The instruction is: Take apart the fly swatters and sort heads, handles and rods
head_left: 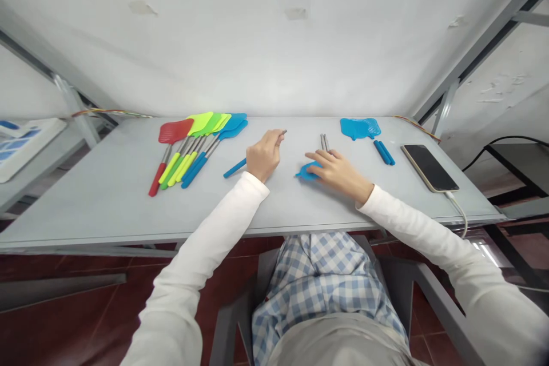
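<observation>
My left hand is closed around a metal rod with a blue handle; the rod's tip sticks out past my thumb and forefinger. At the middle right of the table, my right hand has its fingers on a blue fly swatter head, whose narrow stem points left. The fingers cover part of that head. Just beyond the right hand lie metal rods, partly hidden by it. Farther right are more blue swatter heads and loose blue handles.
Several assembled fly swatters in red, yellow, green and blue lie side by side at the left of the grey table. A phone with a white cable rests near the right edge. The white wall stands behind.
</observation>
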The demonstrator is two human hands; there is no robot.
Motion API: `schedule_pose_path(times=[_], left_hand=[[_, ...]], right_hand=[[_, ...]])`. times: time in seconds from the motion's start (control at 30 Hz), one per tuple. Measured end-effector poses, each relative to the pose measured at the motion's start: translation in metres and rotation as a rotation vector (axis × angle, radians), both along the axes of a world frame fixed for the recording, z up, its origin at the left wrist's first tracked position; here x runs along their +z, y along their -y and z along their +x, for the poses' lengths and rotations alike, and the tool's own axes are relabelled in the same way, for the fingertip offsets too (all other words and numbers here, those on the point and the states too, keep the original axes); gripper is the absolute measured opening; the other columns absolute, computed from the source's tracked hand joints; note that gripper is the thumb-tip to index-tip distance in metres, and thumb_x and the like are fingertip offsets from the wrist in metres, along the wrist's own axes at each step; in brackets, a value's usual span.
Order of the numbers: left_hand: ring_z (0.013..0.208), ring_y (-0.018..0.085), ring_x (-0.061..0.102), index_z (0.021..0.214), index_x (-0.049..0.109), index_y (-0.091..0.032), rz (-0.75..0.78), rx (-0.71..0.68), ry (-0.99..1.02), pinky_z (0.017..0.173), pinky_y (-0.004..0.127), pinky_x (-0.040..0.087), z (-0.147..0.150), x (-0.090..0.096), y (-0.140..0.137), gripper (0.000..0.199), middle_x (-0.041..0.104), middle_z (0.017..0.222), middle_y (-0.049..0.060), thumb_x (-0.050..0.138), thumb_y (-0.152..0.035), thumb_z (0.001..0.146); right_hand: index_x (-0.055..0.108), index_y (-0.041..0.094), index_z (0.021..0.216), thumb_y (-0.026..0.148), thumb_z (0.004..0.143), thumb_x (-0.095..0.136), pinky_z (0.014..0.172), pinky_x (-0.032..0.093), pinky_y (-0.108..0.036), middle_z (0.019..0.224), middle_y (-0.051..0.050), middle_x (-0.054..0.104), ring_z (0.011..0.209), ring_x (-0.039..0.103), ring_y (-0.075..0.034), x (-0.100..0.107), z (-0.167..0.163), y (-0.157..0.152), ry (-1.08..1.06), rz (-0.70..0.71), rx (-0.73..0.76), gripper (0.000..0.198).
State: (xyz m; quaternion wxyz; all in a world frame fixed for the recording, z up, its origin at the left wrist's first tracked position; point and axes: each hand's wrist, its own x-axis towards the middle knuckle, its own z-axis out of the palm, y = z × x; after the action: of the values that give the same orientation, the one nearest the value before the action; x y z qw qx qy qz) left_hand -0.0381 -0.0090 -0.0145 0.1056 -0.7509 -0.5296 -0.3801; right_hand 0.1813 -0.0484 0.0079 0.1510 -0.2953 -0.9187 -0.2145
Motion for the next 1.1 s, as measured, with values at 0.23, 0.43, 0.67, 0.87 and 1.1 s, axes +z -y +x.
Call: schedule_pose_path(times=[0.23, 0.43, 0.67, 0.87, 1.1], left_hand=[[0.082, 0.016, 0.066, 0.106, 0.064, -0.020, 0.052, -0.038, 0.026, 0.057, 0.025, 0.035, -0.002, 0.001, 0.002, 0.048, 0.072, 0.098, 0.008, 0.022, -0.041, 0.102], [0.063, 0.011, 0.058, 0.097, 0.064, -0.018, 0.054, -0.107, 0.043, 0.055, 0.023, 0.033, 0.006, 0.004, 0.010, 0.041, 0.067, 0.078, 0.004, 0.030, -0.041, 0.100], [0.050, 0.008, 0.049, 0.061, 0.055, -0.018, 0.025, -0.128, 0.057, 0.049, 0.022, 0.024, 0.015, 0.004, 0.014, 0.039, 0.055, 0.053, -0.002, 0.047, -0.043, 0.090], [0.041, 0.006, 0.039, 0.065, 0.048, -0.020, -0.011, -0.246, 0.189, 0.049, 0.018, 0.030, 0.014, 0.006, 0.016, 0.014, 0.046, 0.048, -0.007, 0.054, -0.030, 0.074], [0.036, 0.005, 0.027, 0.072, 0.049, -0.021, -0.071, -0.507, 0.613, 0.044, 0.019, 0.025, 0.005, 0.019, 0.009, 0.012, 0.033, 0.043, -0.011, 0.056, -0.031, 0.075]], right_hand=[[0.064, 0.026, 0.115, 0.031, 0.101, 0.036, 0.080, 0.036, -0.036, 0.102, -0.006, 0.069, 0.092, 0.056, -0.020, 0.033, 0.031, -0.002, -0.233, 0.056, -0.115, 0.032], [0.060, 0.021, 0.123, 0.035, 0.101, 0.029, 0.083, 0.036, -0.039, 0.097, -0.009, 0.068, 0.090, 0.055, -0.024, 0.042, 0.065, -0.049, -0.284, -0.024, -0.240, 0.041], [0.073, 0.027, 0.101, 0.022, 0.092, 0.043, 0.098, 0.031, -0.050, 0.113, -0.008, 0.069, 0.114, 0.052, -0.030, 0.014, 0.108, -0.092, -0.172, -0.079, -0.404, 0.032], [0.076, 0.023, 0.099, 0.017, 0.088, 0.045, 0.101, 0.043, -0.047, 0.126, -0.007, 0.065, 0.119, 0.054, -0.029, -0.006, 0.134, -0.110, -0.356, -0.208, -0.515, 0.034], [0.073, 0.019, 0.107, -0.004, 0.068, 0.042, 0.108, 0.041, -0.045, 0.130, -0.008, 0.064, 0.122, 0.058, -0.025, -0.021, 0.151, -0.115, -0.457, -0.559, -0.478, 0.055]])
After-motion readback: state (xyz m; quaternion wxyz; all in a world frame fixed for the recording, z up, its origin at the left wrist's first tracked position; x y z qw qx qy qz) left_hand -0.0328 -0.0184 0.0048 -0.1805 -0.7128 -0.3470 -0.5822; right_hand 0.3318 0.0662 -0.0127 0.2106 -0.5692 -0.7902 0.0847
